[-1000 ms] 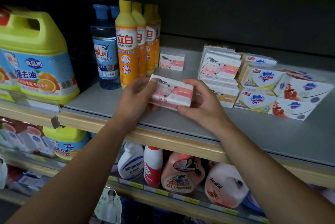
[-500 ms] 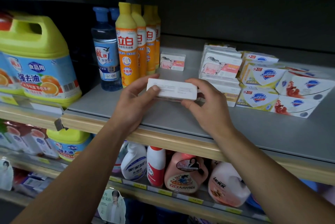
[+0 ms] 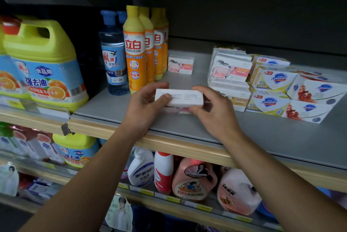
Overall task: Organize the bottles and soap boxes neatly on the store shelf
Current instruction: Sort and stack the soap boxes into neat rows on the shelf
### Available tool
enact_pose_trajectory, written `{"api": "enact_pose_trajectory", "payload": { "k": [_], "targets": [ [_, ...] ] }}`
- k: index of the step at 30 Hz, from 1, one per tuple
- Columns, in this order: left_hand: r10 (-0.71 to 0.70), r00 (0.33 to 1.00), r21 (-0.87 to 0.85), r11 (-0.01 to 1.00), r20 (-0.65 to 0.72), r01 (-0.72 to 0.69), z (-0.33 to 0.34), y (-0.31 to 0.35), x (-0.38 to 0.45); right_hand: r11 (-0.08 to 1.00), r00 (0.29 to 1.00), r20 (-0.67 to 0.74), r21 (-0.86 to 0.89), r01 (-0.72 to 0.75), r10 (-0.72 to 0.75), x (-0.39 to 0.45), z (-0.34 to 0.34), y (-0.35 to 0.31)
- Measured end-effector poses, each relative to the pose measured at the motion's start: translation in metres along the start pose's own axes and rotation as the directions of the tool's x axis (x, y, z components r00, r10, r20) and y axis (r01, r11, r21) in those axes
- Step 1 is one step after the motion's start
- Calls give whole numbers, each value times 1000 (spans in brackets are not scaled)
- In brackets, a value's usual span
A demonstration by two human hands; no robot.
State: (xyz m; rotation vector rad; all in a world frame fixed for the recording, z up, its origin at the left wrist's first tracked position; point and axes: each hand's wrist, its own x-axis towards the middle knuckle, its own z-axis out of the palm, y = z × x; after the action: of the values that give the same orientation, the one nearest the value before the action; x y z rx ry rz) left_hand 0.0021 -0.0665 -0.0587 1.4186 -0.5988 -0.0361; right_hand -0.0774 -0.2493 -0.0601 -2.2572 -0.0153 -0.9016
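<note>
Both hands, left hand (image 3: 144,107) and right hand (image 3: 216,113), pinch soap box (image 3: 179,98) ends; unplaced (stray box (image 3: 180,64) behind); bottles (image 3: 134,49) aligned.

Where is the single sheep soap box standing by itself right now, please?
In the head view the lone sheep soap box stands far back on the grey shelf, just right of the orange bottles, left of the soap stack.

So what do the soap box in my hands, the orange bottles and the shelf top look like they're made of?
The soap box, held by the left hand and right hand, looks like thin printed cardboard: crisp folded edges, matte white face. The orange bottles seem glossy plastic, with highlights on moulded yellow tops. The shelf top looks like grey painted metal or laminate, smooth and faintly reflective; I can't tell which.
</note>
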Motion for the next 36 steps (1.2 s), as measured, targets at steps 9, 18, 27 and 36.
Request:
{"api": "enact_pose_trajectory", "payload": {
  "k": [9, 18, 27, 36],
  "targets": [
    [212, 971, 725, 651, 112, -226, 5, 10, 6, 992, 985, 121, -9, -124, 124, 9, -16, -1],
    [89, 908, 888, 189, 409, -419, 29, 14, 44, 771, 992, 108, -636, 21, 62, 51, -57, 36],
    [133, 947, 940, 142, 293, -311, 49, -43, 139, 695, 998, 27, -717, 53, -48, 49, -41, 60],
    [153, 969, 970, 115, 194, -213, 63, -82, 223, 786, 996, 81, -617, 18, 41, 57, -48, 61]
  ]
}}
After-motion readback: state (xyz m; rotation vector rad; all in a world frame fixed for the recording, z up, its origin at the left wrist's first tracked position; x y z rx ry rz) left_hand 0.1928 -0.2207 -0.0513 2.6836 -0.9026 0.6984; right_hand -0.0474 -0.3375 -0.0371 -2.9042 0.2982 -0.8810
